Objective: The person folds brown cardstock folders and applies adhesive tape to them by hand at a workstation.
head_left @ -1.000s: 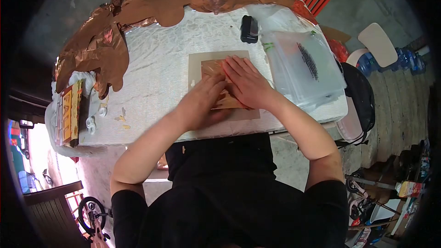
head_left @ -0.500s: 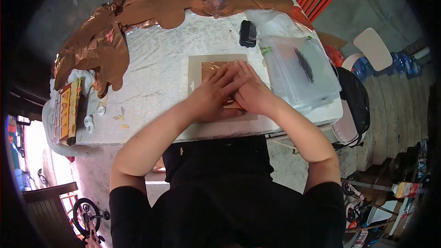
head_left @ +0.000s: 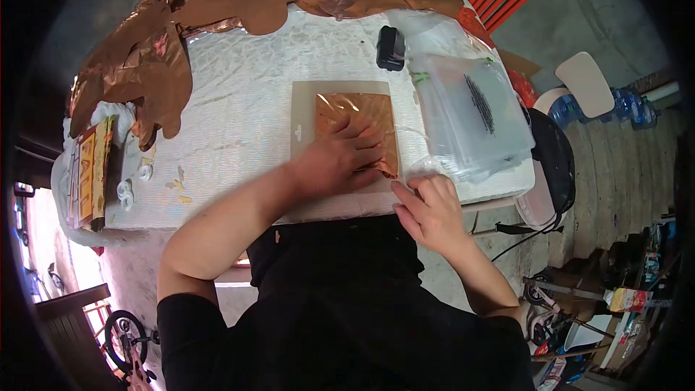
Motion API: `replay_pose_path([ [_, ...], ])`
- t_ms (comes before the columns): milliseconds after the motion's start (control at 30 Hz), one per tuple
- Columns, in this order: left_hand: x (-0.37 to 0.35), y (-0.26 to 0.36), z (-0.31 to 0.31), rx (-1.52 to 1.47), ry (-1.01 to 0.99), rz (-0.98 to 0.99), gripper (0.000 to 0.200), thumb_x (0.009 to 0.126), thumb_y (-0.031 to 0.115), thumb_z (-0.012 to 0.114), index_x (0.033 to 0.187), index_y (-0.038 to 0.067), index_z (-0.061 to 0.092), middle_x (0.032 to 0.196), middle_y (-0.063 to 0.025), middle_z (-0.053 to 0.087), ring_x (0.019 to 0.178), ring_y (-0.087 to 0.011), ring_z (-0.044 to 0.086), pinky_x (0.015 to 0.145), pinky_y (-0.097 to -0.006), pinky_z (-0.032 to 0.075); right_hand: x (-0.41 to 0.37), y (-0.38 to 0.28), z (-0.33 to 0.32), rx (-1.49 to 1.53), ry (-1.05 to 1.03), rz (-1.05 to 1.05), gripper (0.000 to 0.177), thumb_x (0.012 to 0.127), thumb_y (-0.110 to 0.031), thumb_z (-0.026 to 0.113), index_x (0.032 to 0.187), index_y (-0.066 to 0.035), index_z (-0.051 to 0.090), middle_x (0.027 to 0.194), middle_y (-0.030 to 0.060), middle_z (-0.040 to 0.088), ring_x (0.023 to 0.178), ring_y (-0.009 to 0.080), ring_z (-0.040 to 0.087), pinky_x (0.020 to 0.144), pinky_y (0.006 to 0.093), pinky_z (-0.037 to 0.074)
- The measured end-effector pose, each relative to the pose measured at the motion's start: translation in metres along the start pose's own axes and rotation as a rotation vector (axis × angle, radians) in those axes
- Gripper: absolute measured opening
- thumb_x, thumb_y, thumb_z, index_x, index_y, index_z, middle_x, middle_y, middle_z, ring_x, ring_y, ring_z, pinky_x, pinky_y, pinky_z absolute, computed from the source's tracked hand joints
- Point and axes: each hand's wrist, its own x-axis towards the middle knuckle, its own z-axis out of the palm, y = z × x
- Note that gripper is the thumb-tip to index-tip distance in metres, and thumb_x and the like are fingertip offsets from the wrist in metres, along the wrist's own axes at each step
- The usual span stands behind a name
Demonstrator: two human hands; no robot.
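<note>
grey floor (head_left: 579,11) around a white table (head_left: 239,80), bright light (head_left: 81,246) at lower left

Table (head_left: 239,123) reads bright and fairly even from where I'm standing. Opening (head_left: 47,232) at 8 o'clock is blown out white, pinkish fringe. Copper foil sheet (head_left: 246,0) glints around 10 o'clock; foil square (head_left: 373,108) has hard highlights along its 12 o'clock edge. Left hand (head_left: 337,159) slightly soft, diffuse shadow on its 6 o'clock side. Black shirt (head_left: 347,318) crushed. Strong fisheye bowing, corners black.
</note>
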Motion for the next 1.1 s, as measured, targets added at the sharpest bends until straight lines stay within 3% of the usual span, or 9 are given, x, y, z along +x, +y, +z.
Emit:
replay_pose_path([
  [100, -0.001, -0.001, -0.001, 0.012, 0.021, 0.006, 0.044, 0.083, 0.028, 0.068, 0.121, 0.006, 0.062, 0.133, -0.0111, 0.056, 0.131, -0.0338, 0.044, 0.112, -0.051, 0.027, 0.003, -0.001, 0.003, -0.006, -0.003, -0.012, 0.039, 0.072, -0.016, 0.073, 0.109, -0.006, 0.067, 0.1, 0.0089, 0.054, 0.091, 0.0271, 0.052, 0.084, 0.0415, 0.041],
  [467, -0.001, 0.001, -0.003, 0.031, -0.016, -0.01, 0.044, 0.085, 0.026, 0.066, 0.124, 0.006, 0.06, 0.134, -0.0111, 0.055, 0.133, -0.0341, 0.042, 0.112, -0.0522, 0.026, 0.0, -0.001, 0.009, -0.066, -0.032, -0.006, 0.055, 0.071, -0.025, 0.074, 0.121, -0.005, 0.062, 0.1, 0.0099, 0.054, 0.098, 0.027, 0.052, 0.101, 0.0494, 0.036],
  [900, -0.001, 0.001, -0.007, -0.009, -0.029, 0.001, 0.045, 0.085, 0.03, 0.067, 0.123, 0.006, 0.061, 0.134, -0.0121, 0.054, 0.133, -0.0363, 0.041, 0.112, -0.0523, 0.026, 0.003, 0.0, 0.013, -0.077, -0.047, 0.001, 0.058, 0.069, -0.031, 0.076, 0.118, -0.004, 0.061, 0.104, 0.0113, 0.053, 0.099, 0.0288, 0.05, 0.103, 0.0514, 0.034],
  [1100, 0.0, 0.002, -0.004, -0.042, -0.001, -0.007, 0.034, 0.088, 0.027, 0.064, 0.114, 0.005, 0.066, 0.127, -0.0093, 0.06, 0.133, -0.0355, 0.041, 0.112, -0.052, 0.025, 0.005, -0.004, 0.018, -0.152, -0.048, -0.012, 0.067, 0.066, -0.039, 0.077, 0.12, -0.005, 0.059, 0.104, 0.0112, 0.051, 0.1, 0.0284, 0.049, 0.104, 0.0534, 0.033],
])
